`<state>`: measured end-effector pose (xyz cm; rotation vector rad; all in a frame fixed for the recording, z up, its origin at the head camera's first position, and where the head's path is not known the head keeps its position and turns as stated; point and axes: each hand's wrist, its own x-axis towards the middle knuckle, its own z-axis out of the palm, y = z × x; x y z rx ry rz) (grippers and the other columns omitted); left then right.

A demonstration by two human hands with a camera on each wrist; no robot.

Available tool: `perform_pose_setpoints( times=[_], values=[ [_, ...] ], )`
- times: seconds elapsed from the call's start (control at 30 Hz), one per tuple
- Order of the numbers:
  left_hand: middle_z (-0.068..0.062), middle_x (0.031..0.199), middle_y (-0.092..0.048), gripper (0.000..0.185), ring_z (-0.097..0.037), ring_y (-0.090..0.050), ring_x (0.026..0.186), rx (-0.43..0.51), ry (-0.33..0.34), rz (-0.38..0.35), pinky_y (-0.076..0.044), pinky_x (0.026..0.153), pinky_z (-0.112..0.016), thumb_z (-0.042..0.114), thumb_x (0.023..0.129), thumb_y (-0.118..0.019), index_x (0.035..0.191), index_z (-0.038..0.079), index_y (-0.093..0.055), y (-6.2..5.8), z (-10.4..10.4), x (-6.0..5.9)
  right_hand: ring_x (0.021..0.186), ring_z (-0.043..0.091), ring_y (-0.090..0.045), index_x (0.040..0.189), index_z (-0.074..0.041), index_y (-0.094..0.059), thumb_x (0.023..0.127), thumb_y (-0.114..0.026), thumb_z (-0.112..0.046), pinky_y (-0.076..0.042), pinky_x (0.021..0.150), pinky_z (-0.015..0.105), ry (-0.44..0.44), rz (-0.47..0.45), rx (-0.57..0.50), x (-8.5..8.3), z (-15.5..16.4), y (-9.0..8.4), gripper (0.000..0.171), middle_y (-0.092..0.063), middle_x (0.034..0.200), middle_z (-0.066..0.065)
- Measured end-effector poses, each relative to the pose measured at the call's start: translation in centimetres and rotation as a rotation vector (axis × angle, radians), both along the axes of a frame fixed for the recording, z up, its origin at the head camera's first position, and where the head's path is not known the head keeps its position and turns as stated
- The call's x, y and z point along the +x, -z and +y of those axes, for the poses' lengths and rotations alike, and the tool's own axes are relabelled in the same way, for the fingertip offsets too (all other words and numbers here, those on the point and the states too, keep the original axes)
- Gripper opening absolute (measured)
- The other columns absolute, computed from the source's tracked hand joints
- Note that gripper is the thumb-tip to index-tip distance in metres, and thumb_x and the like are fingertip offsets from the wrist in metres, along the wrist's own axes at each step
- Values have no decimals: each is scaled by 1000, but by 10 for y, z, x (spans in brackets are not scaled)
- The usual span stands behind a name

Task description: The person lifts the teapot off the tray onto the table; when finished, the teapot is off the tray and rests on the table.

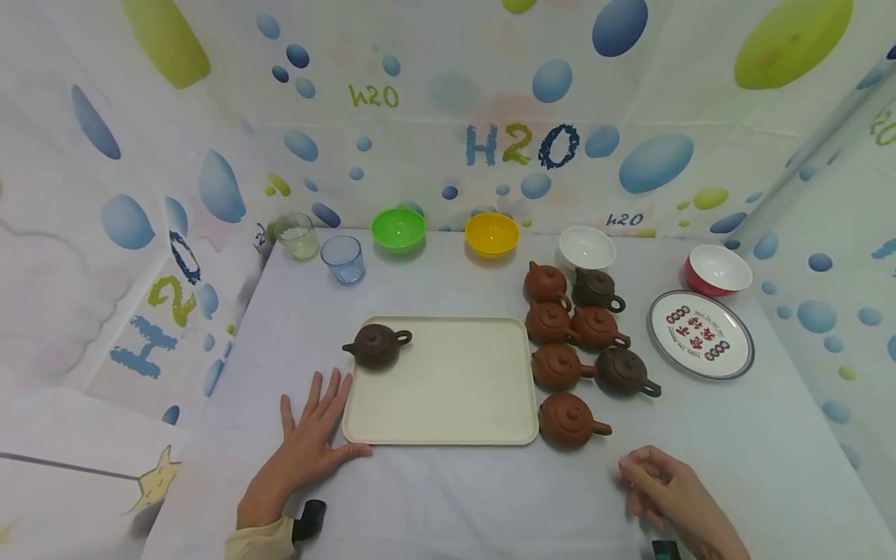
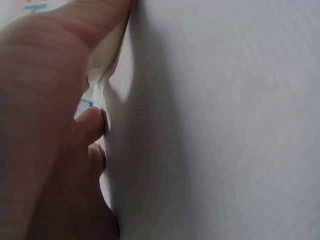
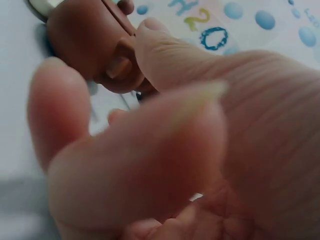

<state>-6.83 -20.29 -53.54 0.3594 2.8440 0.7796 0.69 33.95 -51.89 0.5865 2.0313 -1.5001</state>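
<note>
My left hand (image 1: 313,438) lies with fingers spread at the lower left corner of a cream tray (image 1: 448,389), its fingertips and thumb at the tray's rim. In the left wrist view the fingers (image 2: 90,125) rest low along the white cloth. A dark brown teapot (image 1: 376,346) sits at the tray's upper left, spout to the left. My right hand (image 1: 672,494), loosely curled, holds nothing and is below and right of a reddish-brown teapot (image 1: 568,421). That teapot (image 3: 85,37) also shows beyond the fingers in the right wrist view.
Several more teapots, reddish and dark brown, crowd the tray's right side, such as a dark one (image 1: 621,371). A printed plate (image 1: 701,334) and a red-white bowl (image 1: 717,270) lie farther right. Green (image 1: 398,230), yellow (image 1: 492,235) and white bowls (image 1: 586,248) line the back, with glasses (image 1: 343,260) left.
</note>
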Motion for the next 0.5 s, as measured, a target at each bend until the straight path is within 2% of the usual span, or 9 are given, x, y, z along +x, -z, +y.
perform_pose_setpoints(
  times=[0.13,0.23,0.33,0.5],
  values=[
    [-22,180,-13,121,-49,3,168,-5,-4,-4,17,119,-84,61,79,-85,171,11,-23,0,-2,0,65,13,-62,123,-1,-61,108,-64,-39,-52,53,26,-133,27,-74,7,-5,-2,40,-68,90,3],
    [-21,180,-13,122,-49,3,168,-8,-4,-4,17,119,-84,62,79,-85,171,12,-23,0,-3,1,65,11,-64,124,4,-60,111,-60,-34,-53,53,23,-260,71,-175,4,-18,-4,39,-68,95,5],
    [-21,180,-13,122,-48,3,168,1,-3,0,17,118,-84,62,79,-85,171,12,-23,0,-3,1,61,8,-63,123,7,-60,112,-58,-28,-51,50,20,-367,126,-282,-6,-39,-7,37,-69,97,8],
    [-22,180,-14,121,-49,3,167,17,4,17,17,118,-85,60,79,-86,171,11,-25,1,-2,1,50,4,-56,117,6,-61,112,-58,-23,-50,46,20,-513,241,-332,-26,-77,-14,29,-69,81,10]
  ],
)
